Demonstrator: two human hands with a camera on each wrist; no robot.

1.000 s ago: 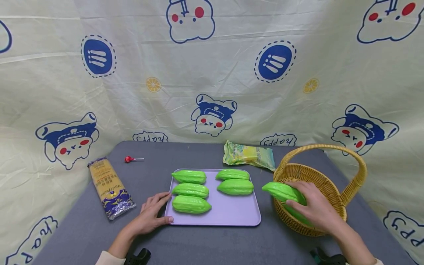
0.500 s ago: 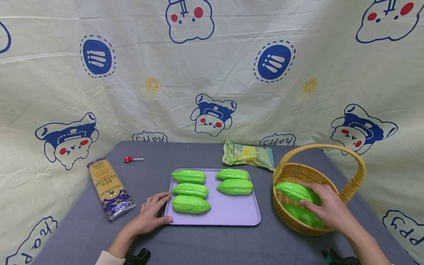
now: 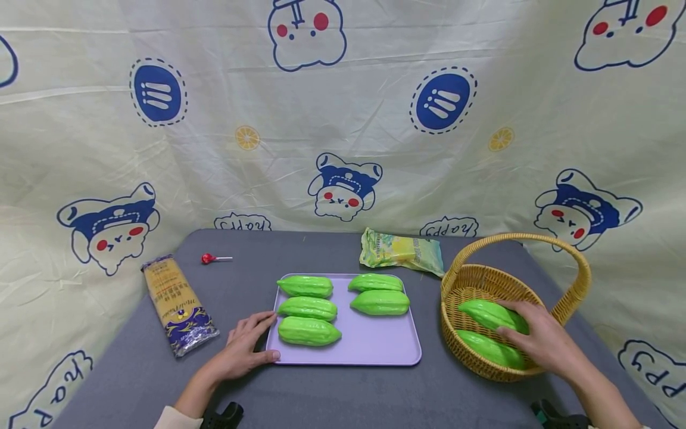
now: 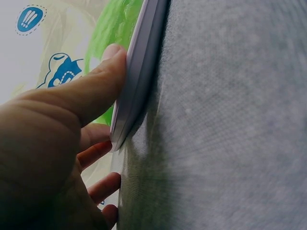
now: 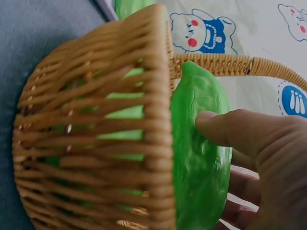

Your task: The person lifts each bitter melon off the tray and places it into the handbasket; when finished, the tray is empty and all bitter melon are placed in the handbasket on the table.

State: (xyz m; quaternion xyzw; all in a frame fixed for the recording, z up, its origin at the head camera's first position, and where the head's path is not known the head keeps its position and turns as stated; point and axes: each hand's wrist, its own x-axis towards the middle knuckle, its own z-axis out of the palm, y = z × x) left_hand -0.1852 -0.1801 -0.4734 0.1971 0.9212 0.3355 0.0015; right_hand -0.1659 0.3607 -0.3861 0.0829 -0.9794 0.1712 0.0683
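Note:
In the head view my right hand [image 3: 541, 333] holds a bright green, ridged bitter melon [image 3: 490, 314] inside the wicker basket [image 3: 449, 333]. The right wrist view has my thumb on one side of this bitter melon [image 5: 201, 158] and fingers on the other, close to the woven rim. Another bitter melon [image 3: 493, 349] lies in the basket, nearer me. On the left, my left hand [image 3: 245, 348] rests at the near left corner of a lilac tray [image 3: 375, 345]. Its thumb and index finger touch the tray's edge [image 4: 136, 91], while the other fingers sit apart from it.
Several bitter melons [image 3: 309, 331] lie on the tray in two columns. A noodle packet [image 3: 179, 307] and a red lollipop [image 3: 209, 258] are to the left. Behind the tray lies a green-yellow packet [image 3: 402, 250]. The basket's tall handle [image 3: 581, 280] arches above its opening.
My right hand has carried its bitter melon rightward and down, from over the basket's left rim into the basket. The left hand and the tray have stayed in place.

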